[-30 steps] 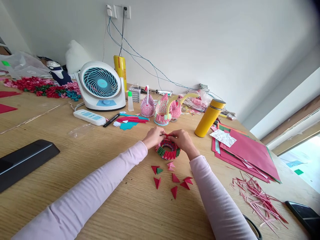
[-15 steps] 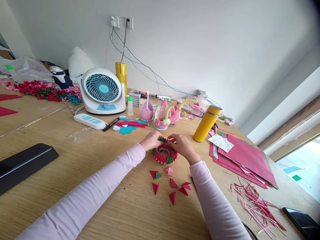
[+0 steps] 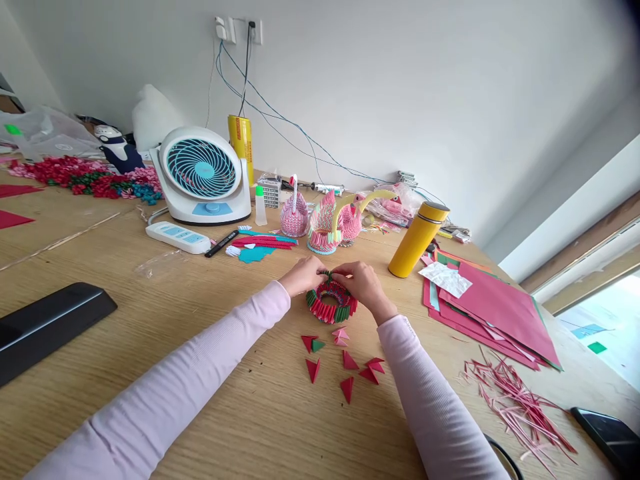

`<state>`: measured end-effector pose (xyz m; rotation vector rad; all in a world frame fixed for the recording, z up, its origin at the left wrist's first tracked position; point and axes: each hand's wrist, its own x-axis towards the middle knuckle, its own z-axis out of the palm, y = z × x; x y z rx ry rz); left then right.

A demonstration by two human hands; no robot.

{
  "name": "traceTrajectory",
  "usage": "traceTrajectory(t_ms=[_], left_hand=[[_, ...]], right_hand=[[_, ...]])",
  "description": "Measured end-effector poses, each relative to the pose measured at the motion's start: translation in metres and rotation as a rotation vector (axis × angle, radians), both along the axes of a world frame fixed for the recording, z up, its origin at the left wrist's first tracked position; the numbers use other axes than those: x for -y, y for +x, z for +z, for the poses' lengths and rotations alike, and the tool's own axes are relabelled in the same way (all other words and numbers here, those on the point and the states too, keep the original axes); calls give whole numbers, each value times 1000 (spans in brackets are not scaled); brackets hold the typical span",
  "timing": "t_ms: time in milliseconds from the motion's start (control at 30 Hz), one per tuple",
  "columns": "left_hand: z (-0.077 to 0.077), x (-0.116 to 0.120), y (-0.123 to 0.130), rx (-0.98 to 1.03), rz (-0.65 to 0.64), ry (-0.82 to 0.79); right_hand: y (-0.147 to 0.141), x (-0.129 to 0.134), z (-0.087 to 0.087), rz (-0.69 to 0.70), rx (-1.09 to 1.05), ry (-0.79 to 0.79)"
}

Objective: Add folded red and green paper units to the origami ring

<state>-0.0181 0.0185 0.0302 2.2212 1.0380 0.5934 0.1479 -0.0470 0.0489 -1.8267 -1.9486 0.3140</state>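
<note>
A ring of folded paper pieces (image 3: 327, 311), red and green, lies on the wooden table in front of me. My left hand (image 3: 304, 275) grips its far left rim, fingertips pinched near the green pieces. At the far right rim, my right hand (image 3: 364, 281) has its fingers closed on the same ring, close to the left fingertips. Whether a single loose piece sits between the fingertips is too small to tell. Nearer to me lie several loose red triangles (image 3: 347, 389), a green triangle (image 3: 317, 345) and pink folded pieces (image 3: 341, 336).
Behind the ring stand a folded-paper swan (image 3: 324, 227) and a small pink woven-looking basket (image 3: 294, 217). A yellow flask (image 3: 419, 241) is to the right, beside red paper sheets (image 3: 500, 313) and paper strips (image 3: 525, 413). A white fan (image 3: 203, 175) stands at the back left.
Both hands stay at the ring's far rim, with the fingertips drawn slightly closer together. The whole view has shifted slightly; the loose pieces lie as before.
</note>
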Motion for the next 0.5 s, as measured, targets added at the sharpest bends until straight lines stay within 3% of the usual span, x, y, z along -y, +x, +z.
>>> traceTrajectory(t_ms=[233,500], left_hand=[[4,6,3,-109,53,56],[3,6,2,-79,60,31]], right_hand=[[-1,-1,1,-35,23,-20],[-1,2,4,-42,43,-41]])
